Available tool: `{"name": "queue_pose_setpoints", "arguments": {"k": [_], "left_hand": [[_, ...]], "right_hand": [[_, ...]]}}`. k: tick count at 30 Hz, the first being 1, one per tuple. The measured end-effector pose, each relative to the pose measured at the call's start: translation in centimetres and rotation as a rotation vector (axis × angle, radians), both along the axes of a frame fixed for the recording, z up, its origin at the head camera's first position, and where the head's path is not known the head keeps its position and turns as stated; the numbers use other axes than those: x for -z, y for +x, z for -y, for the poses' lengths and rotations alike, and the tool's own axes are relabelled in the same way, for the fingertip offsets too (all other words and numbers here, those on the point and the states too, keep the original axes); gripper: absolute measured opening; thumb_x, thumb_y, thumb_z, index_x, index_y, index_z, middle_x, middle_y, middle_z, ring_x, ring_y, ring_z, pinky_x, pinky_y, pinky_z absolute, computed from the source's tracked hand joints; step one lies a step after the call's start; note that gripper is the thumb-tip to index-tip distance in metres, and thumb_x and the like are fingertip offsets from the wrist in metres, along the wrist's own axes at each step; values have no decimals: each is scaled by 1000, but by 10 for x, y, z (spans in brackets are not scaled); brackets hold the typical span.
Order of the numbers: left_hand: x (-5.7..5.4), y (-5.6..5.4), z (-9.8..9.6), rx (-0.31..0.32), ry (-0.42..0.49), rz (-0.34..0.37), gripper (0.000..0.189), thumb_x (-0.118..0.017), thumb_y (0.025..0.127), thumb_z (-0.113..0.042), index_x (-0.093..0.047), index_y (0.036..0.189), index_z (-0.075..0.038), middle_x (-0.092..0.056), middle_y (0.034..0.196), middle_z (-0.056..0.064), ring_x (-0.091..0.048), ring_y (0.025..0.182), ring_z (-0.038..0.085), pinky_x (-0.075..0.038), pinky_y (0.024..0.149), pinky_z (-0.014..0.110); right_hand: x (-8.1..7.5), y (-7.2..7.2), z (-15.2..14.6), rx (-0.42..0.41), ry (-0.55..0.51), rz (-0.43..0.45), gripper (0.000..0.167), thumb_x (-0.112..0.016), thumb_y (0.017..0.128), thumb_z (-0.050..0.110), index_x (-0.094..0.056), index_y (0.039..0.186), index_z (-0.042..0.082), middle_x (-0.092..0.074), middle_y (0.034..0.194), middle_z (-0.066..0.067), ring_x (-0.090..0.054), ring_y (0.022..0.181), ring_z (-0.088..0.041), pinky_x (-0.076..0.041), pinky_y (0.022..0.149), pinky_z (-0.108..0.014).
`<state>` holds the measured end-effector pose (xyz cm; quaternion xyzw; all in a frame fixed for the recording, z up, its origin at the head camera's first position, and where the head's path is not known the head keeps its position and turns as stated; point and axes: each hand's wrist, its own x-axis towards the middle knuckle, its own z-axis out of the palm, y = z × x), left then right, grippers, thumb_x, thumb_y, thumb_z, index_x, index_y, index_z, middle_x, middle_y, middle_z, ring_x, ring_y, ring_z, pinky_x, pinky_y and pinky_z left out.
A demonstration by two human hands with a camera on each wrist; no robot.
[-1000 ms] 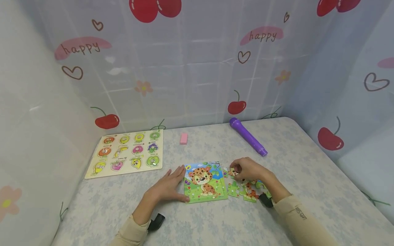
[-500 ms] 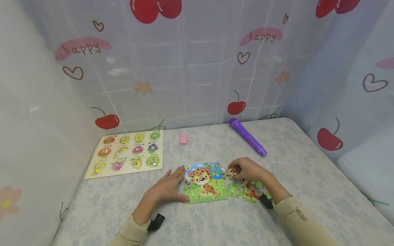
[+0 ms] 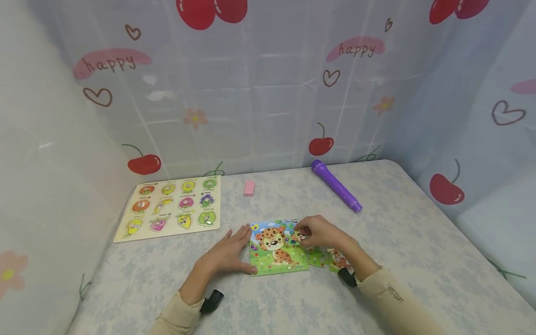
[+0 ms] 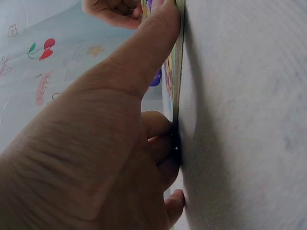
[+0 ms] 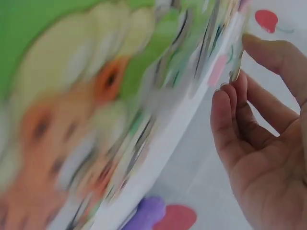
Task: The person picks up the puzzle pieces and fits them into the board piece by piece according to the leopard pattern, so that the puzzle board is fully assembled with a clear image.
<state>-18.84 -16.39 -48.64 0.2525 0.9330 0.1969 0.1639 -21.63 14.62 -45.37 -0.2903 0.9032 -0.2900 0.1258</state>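
A square jigsaw board (image 3: pixel 274 260) printed with a spotted leopard cub lies flat on the table. My left hand (image 3: pixel 226 253) rests at its left side, fingers stretched along that edge and thumb at the near left corner; the left wrist view shows the thumb (image 4: pixel 160 33) over the board's edge. Between thumb and fingertips my right hand (image 3: pixel 324 231) pinches a puzzle piece (image 3: pixel 299 236) over the board's right part. In the right wrist view this piece (image 5: pixel 237 64) appears edge-on. Loose puzzle pieces (image 3: pixel 318 257) lie right of the board, partly hidden under the right forearm.
A wooden fruit peg puzzle (image 3: pixel 171 209) lies at the back left. Behind the board sits a pink block (image 3: pixel 249 188), and a purple toy microphone (image 3: pixel 337 186) lies at the back right. A printed curtain (image 3: pixel 268 93) hangs behind the table.
My right hand has moved left with the pinched puzzle piece, from above the loose pieces to over the board's right part. The left hand keeps its place.
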Motion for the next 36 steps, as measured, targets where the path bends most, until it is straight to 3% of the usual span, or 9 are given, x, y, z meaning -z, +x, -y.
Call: {"name": "queue_pose_setpoints", "arguments": {"k": [5, 10, 15, 19, 36], "left_hand": [[-1, 0, 1, 6, 1, -9, 119, -74, 71, -66, -18, 155, -3, -12, 165, 10, -13, 153, 25, -9, 126, 50], [0, 0, 1, 17, 10, -10, 118, -73, 72, -65, -18, 155, -3, -12, 165, 12, -13, 153, 26, -10, 125, 51], [0, 0, 2, 28, 11, -18, 117, -73, 73, -65, -18, 155, -3, -12, 165, 11, -13, 153, 26, -11, 125, 50], [0, 0, 2, 32, 9, -23, 116, -73, 73, -65, -18, 155, -3, -12, 165, 11, -14, 153, 26, -11, 125, 51], [0, -1, 2, 26, -2, -42, 117, -73, 72, -66, -19, 155, -3, -14, 164, 11, -16, 152, 26, -11, 125, 51]], "right_hand": [[-3, 4, 27, -29, 37, -27, 29, -73, 82, 8, -71, 111, 5, -36, 63, 8, -31, 57, -5, -36, 62, -25], [-7, 6, 52, -64, 28, -43, 35, -75, 79, 8, -71, 113, 2, -47, 67, 6, -37, 59, -5, -38, 61, -23], [-5, 4, 69, -120, 45, -57, 11, -74, 77, 5, -68, 86, 2, -40, 63, 7, -30, 55, -5, -27, 53, -19], [-1, 1, 78, -144, 80, -66, 19, -72, 76, 2, -54, 70, 4, -27, 57, 8, -22, 52, -7, -19, 52, -20], [4, 1, 88, -150, 91, -61, 20, -72, 81, 7, -58, 68, 10, -31, 55, 9, -25, 49, -5, -23, 49, -18]]}}
